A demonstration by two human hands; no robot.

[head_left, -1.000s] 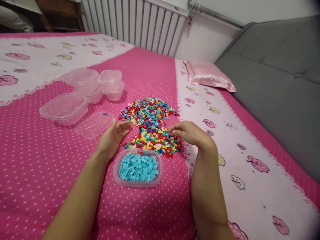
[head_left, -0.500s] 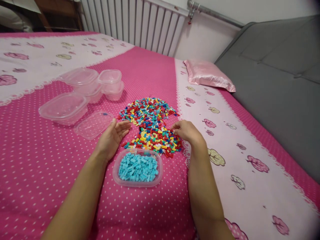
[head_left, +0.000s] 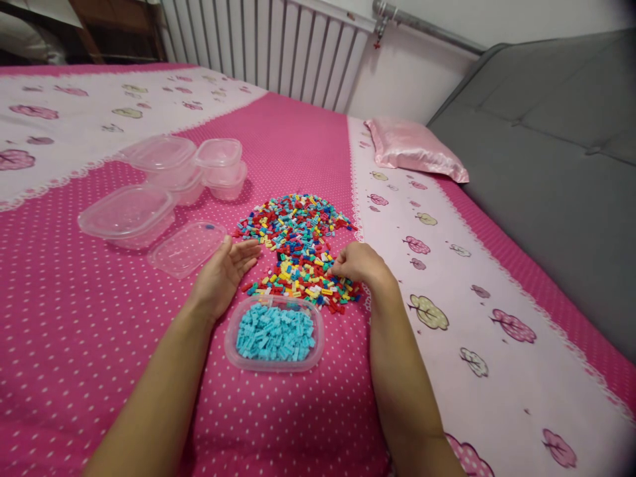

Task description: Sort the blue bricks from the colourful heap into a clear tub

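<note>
Small mixed-colour building bricks [head_left: 293,222] lie heaped on the pink dotted bedspread, in a far pile joined to a nearer one. Over the right side of the nearer pile, my right hand [head_left: 356,262] points its fingertips down, pinched together at the bricks; whatever they grip is too small to make out. My left hand [head_left: 226,271] rests palm inward at the pile's left side, fingers stretched out and holding nothing. Closest to me sits a clear plastic container [head_left: 318,351], filled with light blue bricks [head_left: 275,333].
Left of my left hand lies a clear lid [head_left: 183,252] with a blue spot on it. Behind it stand several clear lidded containers [head_left: 126,212], some stacked. A pink satin pillow [head_left: 415,149] lies toward the grey headboard [head_left: 546,132]. A white radiator [head_left: 268,46] lines the wall.
My right hand has moved slightly left and down over the nearer pile, and its fingers have drawn together. The left hand and the container stay where they were.
</note>
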